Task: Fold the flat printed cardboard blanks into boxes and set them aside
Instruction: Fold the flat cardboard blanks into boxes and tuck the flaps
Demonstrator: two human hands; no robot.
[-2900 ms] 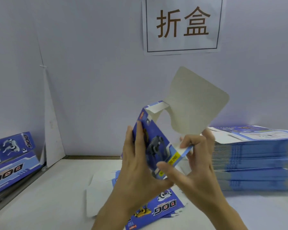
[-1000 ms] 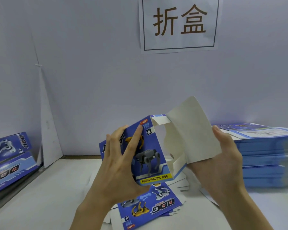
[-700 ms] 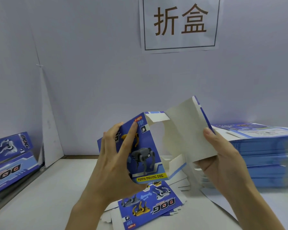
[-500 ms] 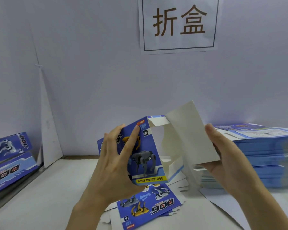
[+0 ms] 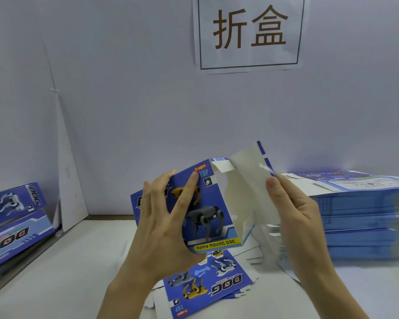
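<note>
I hold a half-formed blue box (image 5: 207, 210) printed with robot dogs above the table. My left hand (image 5: 164, 229) grips its printed front panel, fingers spread over the face and thumb under the lower edge. My right hand (image 5: 293, 215) holds the large white-backed flap (image 5: 247, 180) at the box's open right end, fingers behind it, thumb on the inner side. The flap stands up and leans over the opening. A small pile of flat blanks (image 5: 207, 284) lies on the table under my hands.
A tall stack of flat blue blanks (image 5: 359, 215) sits at the right. Folded boxes (image 5: 12, 215) lie at the far left by the table edge. A white wall with a paper sign (image 5: 249, 33) closes the back. White tabletop (image 5: 67, 272) lies at the front left.
The box was turned so its printed front faces me. The big flap has come down from upright and my right hand has shifted along it; the flap now leans nearer the opening.
</note>
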